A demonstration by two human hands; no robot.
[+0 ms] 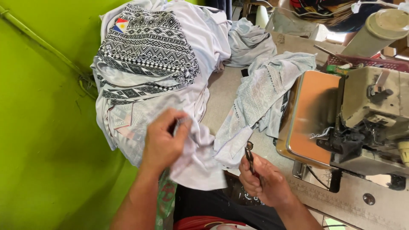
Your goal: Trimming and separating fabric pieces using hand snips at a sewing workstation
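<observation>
My left hand (164, 140) pinches a piece of pale grey fabric (198, 162) that hangs down over my lap. To its right, my right hand (264, 179) is closed around a small pair of thread snips (249, 155), blades pointing up toward the fabric's edge. The two hands are a short way apart at the table's near edge. Another pale patterned piece (264, 91) lies draped across the table just beyond them.
A heap of black-and-white patterned and pale garments (147, 55) is piled at the left against a green wall (42, 127). An old overlock sewing machine (366, 115) with an orange-brown plate (313, 110) stands at the right. A thread cone (379, 30) and red basket (375, 63) sit behind it.
</observation>
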